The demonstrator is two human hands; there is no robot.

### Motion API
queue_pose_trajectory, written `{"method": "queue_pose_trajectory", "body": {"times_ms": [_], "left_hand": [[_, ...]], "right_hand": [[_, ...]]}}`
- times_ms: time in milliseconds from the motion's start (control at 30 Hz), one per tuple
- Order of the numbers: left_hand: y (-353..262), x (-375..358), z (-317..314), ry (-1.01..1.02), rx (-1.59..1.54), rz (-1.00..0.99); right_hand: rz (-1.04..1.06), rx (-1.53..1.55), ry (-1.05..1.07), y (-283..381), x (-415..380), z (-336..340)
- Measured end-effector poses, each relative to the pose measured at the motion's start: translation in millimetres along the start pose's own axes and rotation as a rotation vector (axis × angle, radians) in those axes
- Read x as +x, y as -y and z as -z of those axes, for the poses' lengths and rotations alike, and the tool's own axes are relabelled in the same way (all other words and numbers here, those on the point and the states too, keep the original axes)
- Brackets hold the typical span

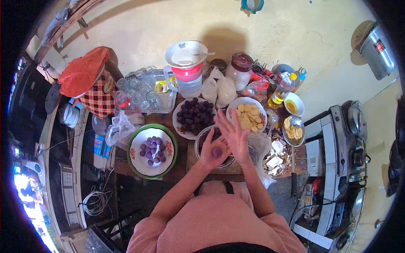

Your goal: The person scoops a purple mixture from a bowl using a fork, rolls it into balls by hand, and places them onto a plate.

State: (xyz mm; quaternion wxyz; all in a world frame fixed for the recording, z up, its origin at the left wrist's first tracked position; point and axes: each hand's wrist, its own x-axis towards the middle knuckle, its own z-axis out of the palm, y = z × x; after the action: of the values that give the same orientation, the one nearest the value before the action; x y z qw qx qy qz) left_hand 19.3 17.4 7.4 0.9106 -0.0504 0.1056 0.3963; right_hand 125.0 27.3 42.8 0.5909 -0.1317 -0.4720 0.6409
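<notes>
A small purple dough ball [217, 152] rests on the palm of my left hand [209, 155], which is turned up with its fingers loosely spread. Just to the right and above it, my right hand [234, 135] is open with fingers stretched out. Both hands are over a bowl [200, 142], mostly hidden beneath them. Behind them, dark purple balls [195, 116] are heaped on a plate [177, 128]. Pale yellow round slices [249, 116] lie on another plate [262, 110]. On the left, smooth purple balls [146, 148] sit in a white floral bowl [141, 166] with a green rim beneath.
Glass jars [139, 90] fill a tray at the back left, near a pitcher [187, 82]. An oil bottle [280, 95] and a small yellow-stained bowl [294, 104] stand at the back right. A strainer [293, 134] holds fried slices; scraps [276, 156] lie beside it. A stove [344, 135] is far right.
</notes>
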Motion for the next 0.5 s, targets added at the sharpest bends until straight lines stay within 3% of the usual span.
{"method": "queue_pose_trajectory", "body": {"times_ms": [67, 133, 200, 300, 367, 400, 433, 500], "left_hand": [[-0.6, 6.6, 8.0, 0.021, 0.058, -0.004], [-0.2, 10.4, 9.5, -0.002, 0.088, -0.014], [1.5, 12.8, 9.3, -0.047, 0.117, -0.026], [6.2, 11.9, 2.4, -0.19, 0.155, -0.073], [6.2, 8.7, -0.6, -0.319, 0.197, -0.116], [6.3, 9.2, -1.2, -0.405, 0.201, -0.14], [-1.9, 10.0, 25.2, -0.261, 0.17, -0.079], [-15.7, 7.9, 47.8, 0.027, 0.122, 0.054]], "right_hand": [[-0.109, -0.504, -0.024, -2.2, -2.5, 7.9], [-0.063, -1.16, -0.004, -14.3, -7.7, 7.7], [0.16, -1.961, 0.079, -36.5, -14.5, -10.3], [0.022, -1.925, 0.136, -28.3, -14.0, -13.1], [-0.088, -1.104, -0.164, -10.1, -13.4, -20.1], [-0.054, -0.929, -0.246, -2.0, -14.0, -17.2], [-0.006, -0.753, -0.321, 6.0, -14.5, -14.3], [0.27, -0.883, -0.391, 22.2, -14.9, -0.4]]}}
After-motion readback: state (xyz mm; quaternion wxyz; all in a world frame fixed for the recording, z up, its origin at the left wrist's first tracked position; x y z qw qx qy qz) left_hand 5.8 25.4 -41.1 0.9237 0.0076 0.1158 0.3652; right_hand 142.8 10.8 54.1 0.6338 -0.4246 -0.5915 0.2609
